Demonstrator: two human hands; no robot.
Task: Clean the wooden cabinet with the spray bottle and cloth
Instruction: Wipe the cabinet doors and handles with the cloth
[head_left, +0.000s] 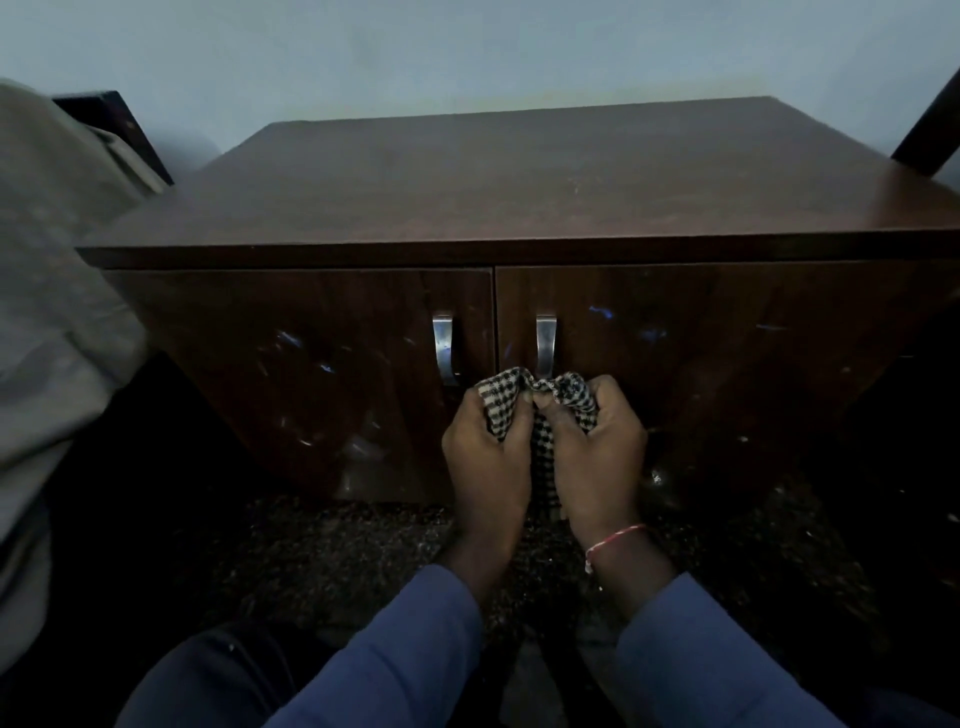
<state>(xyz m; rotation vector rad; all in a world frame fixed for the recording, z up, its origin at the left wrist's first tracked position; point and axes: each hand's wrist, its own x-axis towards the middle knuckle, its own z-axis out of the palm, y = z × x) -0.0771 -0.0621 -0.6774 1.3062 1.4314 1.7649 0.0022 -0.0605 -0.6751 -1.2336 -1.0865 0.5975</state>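
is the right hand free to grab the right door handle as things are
Probably not yet. The right hand sits just below the right door handle with nothing between them, but it is closed on the checked cloth, shared with the left hand. It would need to let go first.

Wooden cabinet (519, 176): dark brown, glossy, top bare. Two doors on the front, shut, meeting at a centre seam; one curved metal handle (444, 348) on the left door, a second handle (544, 345) on the right (lower end hidden). Scattered pale smears and glints across both door fronts. Stands on a dark speckled floor (322, 561), back to a pale wall (467, 52).
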